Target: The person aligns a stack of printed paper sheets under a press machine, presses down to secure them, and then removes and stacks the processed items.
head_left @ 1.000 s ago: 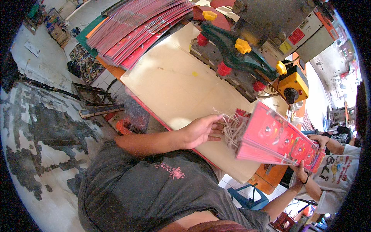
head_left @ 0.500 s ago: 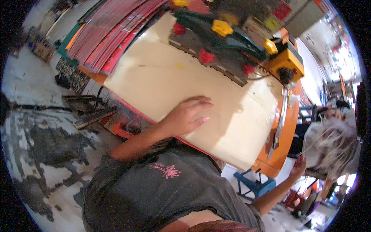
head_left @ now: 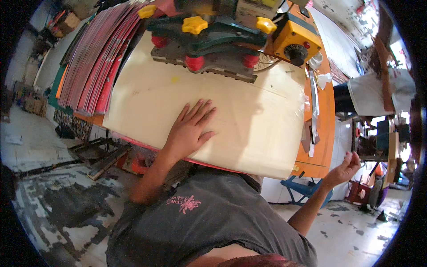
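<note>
My left hand (head_left: 187, 132) lies flat with fingers spread on a large cream sheet (head_left: 249, 129) that covers the worktable in front of me. It holds nothing. Out past the table's right corner, my right hand (head_left: 343, 171) is raised in the air, its fingers slightly bent and nothing seen in them. Beyond the sheet stands a dark green press head (head_left: 213, 33) with yellow star knobs (head_left: 195, 25) and red round mounts (head_left: 194, 62). Its flat metal plate sits over the far part of the sheet.
A stack of pink-red sheets (head_left: 100, 58) stands at the table's left. At the right are a yellow control box (head_left: 297, 39) with a black dial, a metal strip (head_left: 314, 107) on the orange tabletop (head_left: 322, 151), and a blue stool (head_left: 302, 190). Another person (head_left: 371, 93) stands farther right.
My view has turned, so the press sits more upright in it. My left hand's fingers now lie spread on the sheet. The other person at the right appears more upright.
</note>
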Tool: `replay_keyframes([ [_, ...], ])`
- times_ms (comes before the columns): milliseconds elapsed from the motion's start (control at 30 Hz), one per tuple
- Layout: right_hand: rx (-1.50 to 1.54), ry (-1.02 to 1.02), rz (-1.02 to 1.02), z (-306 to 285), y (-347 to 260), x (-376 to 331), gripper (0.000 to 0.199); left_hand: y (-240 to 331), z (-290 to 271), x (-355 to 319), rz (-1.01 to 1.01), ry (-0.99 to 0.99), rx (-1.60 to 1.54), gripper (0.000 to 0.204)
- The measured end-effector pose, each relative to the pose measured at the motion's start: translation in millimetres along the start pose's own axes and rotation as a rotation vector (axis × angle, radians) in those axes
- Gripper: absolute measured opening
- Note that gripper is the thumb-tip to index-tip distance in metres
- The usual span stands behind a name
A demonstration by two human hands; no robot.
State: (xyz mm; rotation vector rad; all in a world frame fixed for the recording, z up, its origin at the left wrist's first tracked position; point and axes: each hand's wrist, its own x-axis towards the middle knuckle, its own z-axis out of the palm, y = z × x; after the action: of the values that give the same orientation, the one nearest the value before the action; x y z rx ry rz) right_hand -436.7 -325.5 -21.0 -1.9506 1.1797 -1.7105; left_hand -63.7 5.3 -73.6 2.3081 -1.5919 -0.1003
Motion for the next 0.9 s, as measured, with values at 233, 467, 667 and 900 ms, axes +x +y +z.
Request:
replay_keyframes([
  [233, -0.04, -0.574, -0.185, 52, -73, -33, 0.018, -3, -10, -3, -0.086, -0.105, 0.06, 0.071],
  [467, -0.013, -1.13, -0.387, 76, -109, -63, 0.044, -96, -23, 16, -0.185, -0.042, 0.224, 0.063],
  [667, -0.101, -1.431, -0.666, 113, -121, -95, 0.078, -121, -16, 19, -0.258, 0.014, 0.316, 0.073],
  [900, -0.133, -1.441, -0.752, 139, -132, -113, 0.092, -59, -1, 45, -0.027, 0.036, 0.125, 0.083],
])
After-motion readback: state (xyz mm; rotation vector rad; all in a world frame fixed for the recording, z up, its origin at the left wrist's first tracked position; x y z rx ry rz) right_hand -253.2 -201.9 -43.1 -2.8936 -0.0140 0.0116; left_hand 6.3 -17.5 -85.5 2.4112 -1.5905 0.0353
